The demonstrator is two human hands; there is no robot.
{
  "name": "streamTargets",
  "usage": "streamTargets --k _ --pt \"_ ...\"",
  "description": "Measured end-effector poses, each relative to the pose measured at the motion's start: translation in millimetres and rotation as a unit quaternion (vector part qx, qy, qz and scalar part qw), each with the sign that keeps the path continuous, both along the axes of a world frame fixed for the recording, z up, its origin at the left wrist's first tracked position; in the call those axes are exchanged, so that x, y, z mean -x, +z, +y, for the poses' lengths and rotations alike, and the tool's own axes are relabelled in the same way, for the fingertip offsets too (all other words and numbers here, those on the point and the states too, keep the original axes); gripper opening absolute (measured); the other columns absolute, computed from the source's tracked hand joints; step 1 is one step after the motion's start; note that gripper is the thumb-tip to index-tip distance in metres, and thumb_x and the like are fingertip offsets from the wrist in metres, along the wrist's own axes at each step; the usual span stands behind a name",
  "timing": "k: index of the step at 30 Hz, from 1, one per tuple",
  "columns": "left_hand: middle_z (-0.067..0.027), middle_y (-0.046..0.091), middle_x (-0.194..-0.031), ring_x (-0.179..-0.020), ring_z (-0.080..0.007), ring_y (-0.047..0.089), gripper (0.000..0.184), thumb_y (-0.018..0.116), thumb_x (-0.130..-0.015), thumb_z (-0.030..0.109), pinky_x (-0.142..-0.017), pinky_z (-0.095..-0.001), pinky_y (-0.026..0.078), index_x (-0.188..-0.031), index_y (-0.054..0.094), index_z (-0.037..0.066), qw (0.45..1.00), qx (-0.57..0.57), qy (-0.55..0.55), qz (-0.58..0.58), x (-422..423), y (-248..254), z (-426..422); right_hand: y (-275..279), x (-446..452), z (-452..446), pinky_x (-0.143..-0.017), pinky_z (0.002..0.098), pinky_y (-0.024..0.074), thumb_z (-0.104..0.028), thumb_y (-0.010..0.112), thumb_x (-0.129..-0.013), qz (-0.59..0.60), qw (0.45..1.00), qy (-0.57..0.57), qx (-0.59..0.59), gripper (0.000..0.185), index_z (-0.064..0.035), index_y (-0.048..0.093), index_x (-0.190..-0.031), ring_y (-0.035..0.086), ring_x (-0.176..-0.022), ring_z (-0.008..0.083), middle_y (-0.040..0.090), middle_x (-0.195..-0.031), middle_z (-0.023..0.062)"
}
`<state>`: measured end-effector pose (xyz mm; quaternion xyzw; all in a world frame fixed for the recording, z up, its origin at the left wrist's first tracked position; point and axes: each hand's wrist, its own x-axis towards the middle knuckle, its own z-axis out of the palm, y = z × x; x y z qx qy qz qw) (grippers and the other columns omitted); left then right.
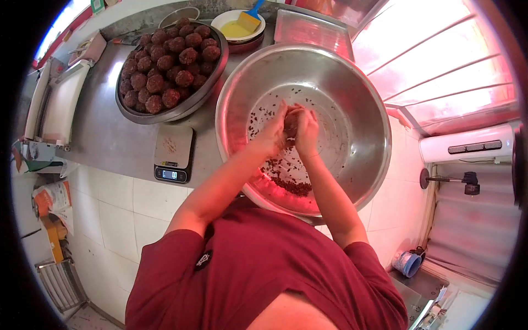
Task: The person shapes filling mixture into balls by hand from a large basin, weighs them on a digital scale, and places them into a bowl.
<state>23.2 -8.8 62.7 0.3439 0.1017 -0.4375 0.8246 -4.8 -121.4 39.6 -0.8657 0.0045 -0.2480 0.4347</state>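
Over the big steel bowl [377,137], my left hand [270,133] and my right hand [306,131] press together around a dark brown ball [291,122]. Only part of this ball shows between the fingers and palms. Below the hands, reddish-brown crumbs [294,188] lie heaped on the near side of the bowl's bottom, with smaller bits scattered further in. To the left, a dark round pan [192,109] is piled with several similar dark brown balls [165,65].
A digital scale [172,146] with crumbs on its plate stands left of the bowl. Behind, a white bowl [220,21] holds yellow liquid and a blue-handled brush [250,20]. Near the back right lies a clear tray [313,34]. A white roller machine [65,102] stands far left.
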Motion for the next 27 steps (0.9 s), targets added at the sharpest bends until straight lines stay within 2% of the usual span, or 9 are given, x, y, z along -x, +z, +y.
streamTargets --k 3,4,8,11,16,19,23,24,27 --pt "0.0001 0.062 -0.105 -0.099 -0.0176 0.058 0.061 0.044 -0.085 0.068 -0.081 -0.0450 0.046 -0.112 0.056 0.015 0.996 -0.065 -0.026 0.053 -5.3 5.8 15.3 2.8 11.8 12.8 -0.100 0.0351 0.0363 -0.015 0.041 -0.095 0.022 0.948 0.003 -0.318 0.027 0.0027 0.059 -0.103 0.055 -0.110 0.0196 0.063 -0.107 0.0140" --pt "-0.0009 0.063 -0.103 -0.100 -0.0190 0.058 0.060 0.044 -0.086 0.066 -0.080 -0.0472 0.047 -0.114 0.054 0.014 0.998 0.044 -0.019 0.033 -6.2 -12.5 15.5 -2.3 15.2 11.2 -0.094 0.0302 0.0405 -0.017 0.037 -0.097 0.037 0.979 0.052 -0.193 0.033 0.0033 0.055 -0.114 0.053 -0.108 0.0179 0.060 -0.115 0.0131" --pt "-0.0040 0.063 -0.100 -0.096 -0.0200 0.059 0.054 0.045 -0.089 0.062 -0.081 -0.0476 0.048 -0.108 0.056 0.013 0.990 0.068 0.051 0.110 1.1 -33.1 6.4 21.7 14.5 4.9 -0.102 0.0365 0.0347 -0.022 0.047 -0.094 0.092 0.958 0.042 -0.267 0.033 0.0009 0.056 -0.116 0.054 -0.113 0.0205 0.060 -0.116 0.0146" --pt "-0.0051 0.062 -0.098 -0.092 -0.0200 0.060 0.049 0.048 -0.090 0.057 -0.081 -0.0418 0.050 -0.104 0.058 0.012 0.988 0.056 0.105 0.100 3.6 -21.7 -0.3 13.8 13.0 10.8 -0.107 0.0438 0.0274 -0.023 0.053 -0.088 0.009 0.987 0.041 0.154 0.033 -0.0011 0.058 -0.112 0.056 -0.111 0.0253 0.060 -0.114 0.0166" --pt "-0.0025 0.060 -0.093 -0.089 -0.0163 0.059 0.037 0.055 -0.089 0.050 -0.078 -0.0355 0.050 -0.098 0.058 0.014 0.986 0.004 0.156 0.058 17.4 -42.4 -0.2 -6.6 20.8 25.3 -0.107 0.0480 0.0263 -0.014 0.055 -0.080 -0.098 0.988 0.059 0.107 0.014 -0.0029 0.061 -0.086 0.059 -0.105 0.0255 0.065 -0.096 0.0131" --pt "-0.0011 0.060 -0.093 -0.089 -0.0158 0.059 0.041 0.053 -0.089 0.054 -0.077 -0.0357 0.051 -0.098 0.057 0.014 0.984 0.008 0.158 0.077 14.7 -45.1 -3.9 -15.3 17.5 25.0 -0.108 0.0487 0.0242 -0.014 0.055 -0.080 -0.075 0.989 0.083 0.097 0.013 -0.0033 0.061 -0.084 0.060 -0.104 0.0255 0.066 -0.093 0.0125" --pt "-0.0017 0.060 -0.099 -0.091 -0.0187 0.059 0.053 0.048 -0.088 0.062 -0.076 -0.0379 0.051 -0.108 0.055 0.014 0.995 0.081 -0.060 -0.005 -7.7 -34.6 19.7 10.3 6.7 10.1 -0.109 0.0496 0.0199 -0.019 0.057 -0.080 -0.049 0.989 0.042 0.134 0.021 -0.0042 0.061 -0.093 0.054 -0.113 0.0263 0.063 -0.105 0.0125" --pt "-0.0012 0.063 -0.097 -0.086 -0.0176 0.060 0.058 0.045 -0.083 0.071 -0.070 -0.0342 0.049 -0.105 0.059 0.019 0.991 -0.127 0.025 0.020 0.8 -2.0 12.7 16.9 7.9 9.3 -0.109 0.0497 0.0190 -0.021 0.058 -0.079 -0.063 0.986 0.031 0.150 0.024 -0.0044 0.060 -0.097 0.052 -0.116 0.0268 0.062 -0.109 0.0125" --pt "-0.0030 0.064 -0.099 -0.088 -0.0201 0.062 0.061 0.044 -0.083 0.071 -0.071 -0.0357 0.050 -0.106 0.060 0.017 0.996 0.052 0.035 0.056 5.3 -13.0 24.2 18.8 18.2 14.2 -0.108 0.0494 0.0202 -0.025 0.060 -0.077 -0.008 0.987 0.087 0.136 0.041 -0.0044 0.057 -0.113 0.045 -0.124 0.0298 0.057 -0.121 0.0129"
